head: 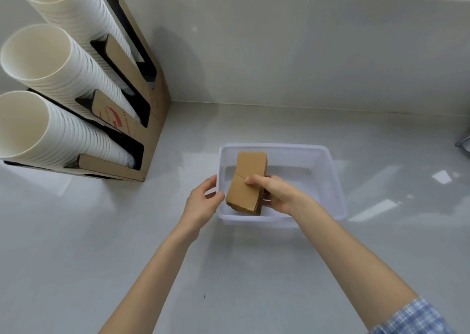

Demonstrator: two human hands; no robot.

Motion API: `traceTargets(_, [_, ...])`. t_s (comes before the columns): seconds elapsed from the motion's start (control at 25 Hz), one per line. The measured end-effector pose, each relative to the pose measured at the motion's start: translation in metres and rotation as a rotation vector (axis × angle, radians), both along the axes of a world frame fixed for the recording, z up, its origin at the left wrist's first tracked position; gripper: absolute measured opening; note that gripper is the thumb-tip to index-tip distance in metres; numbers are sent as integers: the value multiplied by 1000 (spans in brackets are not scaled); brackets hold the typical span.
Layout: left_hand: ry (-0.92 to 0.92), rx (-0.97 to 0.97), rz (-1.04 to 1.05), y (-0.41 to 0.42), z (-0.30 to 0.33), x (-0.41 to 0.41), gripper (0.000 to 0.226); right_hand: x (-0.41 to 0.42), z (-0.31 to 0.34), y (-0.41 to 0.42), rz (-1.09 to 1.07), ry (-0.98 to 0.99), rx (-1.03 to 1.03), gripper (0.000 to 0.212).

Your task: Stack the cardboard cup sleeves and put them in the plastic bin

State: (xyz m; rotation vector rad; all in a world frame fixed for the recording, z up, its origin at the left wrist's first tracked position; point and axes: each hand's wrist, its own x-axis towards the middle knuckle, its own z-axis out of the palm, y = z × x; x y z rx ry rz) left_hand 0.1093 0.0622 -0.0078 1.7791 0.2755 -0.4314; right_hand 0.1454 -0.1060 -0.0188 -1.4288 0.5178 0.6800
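A stack of brown cardboard cup sleeves [248,178] is inside the clear plastic bin [328,178], at its left end, tilted with its near end low. My right hand [276,192] grips the stack from the right side, thumb on top. My left hand [203,201] holds the bin's left rim between thumb and fingers. The bin sits on the pale grey counter in the middle of the view.
A cardboard cup dispenser [142,99] stands at the left with three leaning stacks of white paper cups [50,61]. A pale wall runs along the back of the counter. A grey object [464,144] shows at the right edge.
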Motion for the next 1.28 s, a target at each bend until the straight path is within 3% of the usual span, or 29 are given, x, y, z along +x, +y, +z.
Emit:
traceTargets(0.24, [-10,-15,-23,5,0,2,44,6,-10,21,19,27,-16,51])
traceTargets(0.44, [-2,-3,-23,5,0,1,44,7,-8,34,-8,-5,-57,50])
traceTargets(0.56, [-6,-9,-42,7,-1,1,45,7,-10,41,-78,-1,-73,67])
traceTargets(0.68, [2,-7,-64,9,-1,1,46,7,-10,44,-78,-8,-45,64])
traceTargets(0.84, [6,0,-87,8,-1,1,46,5,-13,53,-70,19,-145,85])
traceTargets(1.08, [-13,-13,-90,9,0,3,43,1,-7,42,-20,-40,-190,65])
traceTargets(1.28, [-20,174,-177,4,3,5,61,-12,9,25,186,-180,-366,69])
